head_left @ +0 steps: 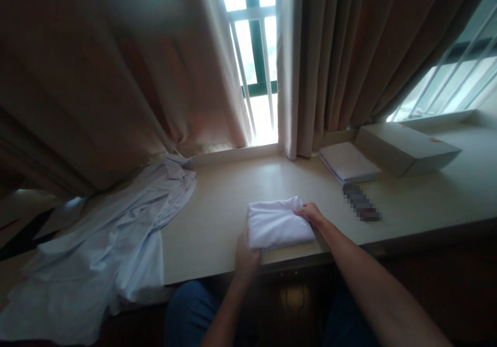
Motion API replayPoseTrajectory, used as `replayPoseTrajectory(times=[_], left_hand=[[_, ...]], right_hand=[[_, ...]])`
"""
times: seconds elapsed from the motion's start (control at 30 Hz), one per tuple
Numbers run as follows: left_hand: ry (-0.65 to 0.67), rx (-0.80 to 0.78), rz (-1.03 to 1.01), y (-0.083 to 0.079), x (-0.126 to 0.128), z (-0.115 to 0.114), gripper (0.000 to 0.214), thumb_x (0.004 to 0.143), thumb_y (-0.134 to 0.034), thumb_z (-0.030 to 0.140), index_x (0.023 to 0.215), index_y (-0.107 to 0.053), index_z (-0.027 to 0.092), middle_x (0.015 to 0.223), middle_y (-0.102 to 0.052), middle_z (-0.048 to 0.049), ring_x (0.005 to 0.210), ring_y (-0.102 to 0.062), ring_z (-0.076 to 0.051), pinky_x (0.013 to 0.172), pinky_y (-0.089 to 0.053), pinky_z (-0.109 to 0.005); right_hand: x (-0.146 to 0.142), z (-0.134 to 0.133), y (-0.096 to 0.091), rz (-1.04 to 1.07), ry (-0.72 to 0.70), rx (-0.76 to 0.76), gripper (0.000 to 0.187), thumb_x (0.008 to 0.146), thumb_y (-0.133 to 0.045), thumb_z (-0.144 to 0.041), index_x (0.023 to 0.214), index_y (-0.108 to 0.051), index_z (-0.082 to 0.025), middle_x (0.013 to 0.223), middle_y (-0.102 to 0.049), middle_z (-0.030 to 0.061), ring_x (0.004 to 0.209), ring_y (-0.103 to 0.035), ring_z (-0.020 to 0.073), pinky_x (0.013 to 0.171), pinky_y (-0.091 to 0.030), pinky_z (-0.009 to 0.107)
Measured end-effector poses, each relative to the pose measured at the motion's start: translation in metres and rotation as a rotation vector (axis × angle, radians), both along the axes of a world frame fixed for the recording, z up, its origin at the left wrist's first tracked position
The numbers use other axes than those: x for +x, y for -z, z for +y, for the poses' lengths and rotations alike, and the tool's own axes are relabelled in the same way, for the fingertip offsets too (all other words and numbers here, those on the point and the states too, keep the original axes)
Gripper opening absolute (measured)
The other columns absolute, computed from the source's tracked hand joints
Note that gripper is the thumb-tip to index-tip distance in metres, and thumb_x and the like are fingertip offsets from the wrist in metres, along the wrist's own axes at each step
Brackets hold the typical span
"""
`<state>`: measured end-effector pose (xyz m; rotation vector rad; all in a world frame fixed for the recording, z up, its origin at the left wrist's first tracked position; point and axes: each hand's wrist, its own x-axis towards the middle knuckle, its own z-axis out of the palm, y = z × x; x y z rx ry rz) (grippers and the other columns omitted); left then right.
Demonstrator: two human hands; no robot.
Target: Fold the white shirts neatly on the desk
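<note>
A folded white cloth (277, 225) lies near the front edge of the table, a neat rectangle with its far right corner slightly raised. My right hand (310, 213) pinches that corner between thumb and fingers. Around the cloth's near left corner is my left hand (246, 258), a little blurred, its thumb at the front edge and its fingers along the left side. Part of the left fingers is hidden by the cloth.
A loose, crumpled white cloth (135, 238) spreads over the left of the table (209, 212) and hangs off its front. At right are a folded white stack (349, 161), a pale box (409, 147) and a pixelated object (362, 203). Curtains (186, 67) hang behind.
</note>
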<state>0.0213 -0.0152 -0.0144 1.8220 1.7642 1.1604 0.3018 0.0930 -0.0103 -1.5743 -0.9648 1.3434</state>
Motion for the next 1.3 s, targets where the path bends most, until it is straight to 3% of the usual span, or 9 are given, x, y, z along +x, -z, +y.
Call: replayPoseTrajectory(times=[0.23,0.47,0.63,0.73,0.87,0.97,1.13,1.3], left_hand=[[-0.092,-0.186,-0.059,-0.007,-0.009,0.007,0.054,0.07,-0.047,0.011,0.123,-0.051,0.019,0.111,-0.064,-0.0066,0.103,-0.06,-0.02,0.091,-0.047,-0.032],[-0.141,-0.089,0.251,-0.005,0.005,-0.002,0.069,0.067,-0.042,0.004,0.133,-0.048,0.023,0.118,-0.053,-0.01,0.114,-0.047,-0.027,0.1,-0.039,-0.044],[0.113,-0.02,0.384,-0.018,0.004,0.004,0.06,0.07,-0.043,0.006,0.126,-0.057,0.025,0.146,-0.038,-0.0043,0.135,-0.031,-0.027,0.112,-0.027,-0.046],[0.264,0.017,0.4,-0.033,0.013,0.022,0.047,0.084,-0.038,0.015,0.127,-0.056,0.023,0.146,-0.041,-0.0025,0.137,-0.029,-0.022,0.115,-0.023,-0.043],[0.431,-0.045,0.545,-0.044,0.027,0.051,0.042,0.092,-0.039,0.034,0.13,-0.053,0.025,0.146,-0.042,-0.0057,0.138,-0.029,-0.025,0.114,-0.021,-0.048],[0.454,-0.102,0.662,-0.039,0.033,0.061,0.051,0.089,-0.045,0.047,0.136,-0.047,0.028,0.151,-0.033,-0.0069,0.141,-0.022,-0.03,0.114,-0.017,-0.051],[0.369,-0.084,0.723,-0.022,0.04,0.054,0.064,0.086,-0.046,0.054,0.145,-0.035,0.03,0.158,-0.015,-0.0047,0.145,-0.004,-0.031,0.115,-0.005,-0.052],[0.352,-0.094,0.738,-0.016,0.042,0.053,0.067,0.085,-0.045,0.056,0.145,-0.033,0.031,0.158,-0.016,-0.0046,0.145,-0.001,-0.03,0.114,-0.003,-0.052]], right_hand=[[0.0,0.002,0.0,-0.005,0.025,-0.022,0.025,0.053,-0.075,-0.014,0.075,-0.068,-0.005,0.065,-0.065,0.0052,0.054,-0.054,0.0126,0.047,-0.037,0.021],[0.0,0.002,0.002,0.008,0.005,-0.016,0.03,0.055,-0.074,-0.014,0.083,-0.068,-0.004,0.071,-0.066,0.0074,0.057,-0.056,0.0128,0.05,-0.04,0.021],[0.003,0.002,0.001,-0.021,-0.004,-0.008,0.025,0.054,-0.075,-0.014,0.076,-0.068,-0.005,0.064,-0.062,0.0026,0.054,-0.051,0.0098,0.048,-0.035,0.019],[0.003,0.002,0.0,-0.025,-0.012,-0.02,0.023,0.055,-0.074,-0.016,0.075,-0.068,-0.006,0.063,-0.061,0.0009,0.052,-0.05,0.0091,0.048,-0.035,0.019],[0.002,-0.001,-0.008,0.001,-0.042,-0.031,0.021,0.059,-0.072,-0.016,0.076,-0.067,-0.007,0.063,-0.061,0.0014,0.051,-0.052,0.0093,0.047,-0.036,0.019],[0.002,-0.004,-0.016,0.034,-0.067,-0.037,0.018,0.061,-0.071,-0.016,0.077,-0.066,-0.008,0.063,-0.063,0.0029,0.053,-0.054,0.0108,0.048,-0.038,0.019],[0.002,-0.007,-0.02,0.051,-0.089,-0.037,0.016,0.065,-0.071,-0.019,0.076,-0.065,-0.009,0.065,-0.065,0.0048,0.057,-0.057,0.0138,0.051,-0.041,0.02],[-0.006,-0.005,-0.025,-0.025,-0.043,-0.01,0.022,0.07,-0.07,-0.028,0.08,-0.066,-0.009,0.064,-0.062,0.0032,0.064,-0.058,0.0148,0.053,-0.04,0.019]])
